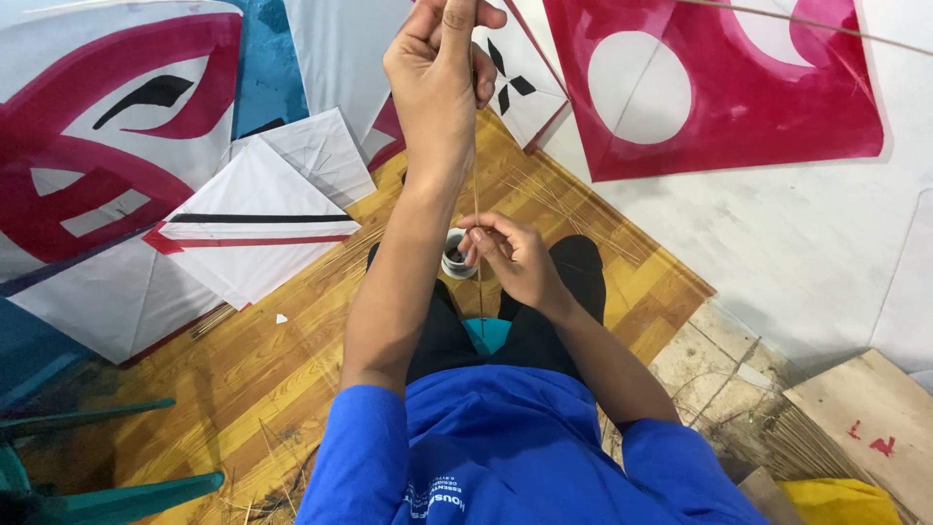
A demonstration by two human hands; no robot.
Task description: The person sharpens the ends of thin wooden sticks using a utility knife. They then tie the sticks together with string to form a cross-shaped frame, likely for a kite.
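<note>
Left hand: my left hand [439,73] is raised high, arm stretched up, fingers curled shut and pinching the top end of a thin stick [477,233].
Right hand: my right hand [513,258] sits low over my lap, fingertips pressed together on the stick partway down its length.
Stick: it runs nearly upright between my two hands; its lower end passes below my right hand toward my knees. It is very thin, so I cannot tell its exact end points.
Small pot: a small round white pot [455,255] sits just beside my right fingertips, on their left, touching or nearly touching them; I cannot tell which.
Floor: wood-pattern floor [262,360] lies under me, with loose thin sticks [554,199] scattered beyond my hands.
Kites: a white kite with black and red stripes [255,228] lies to my left, well apart from both hands; a red kite with white circles [719,83] hangs at upper right.
</note>
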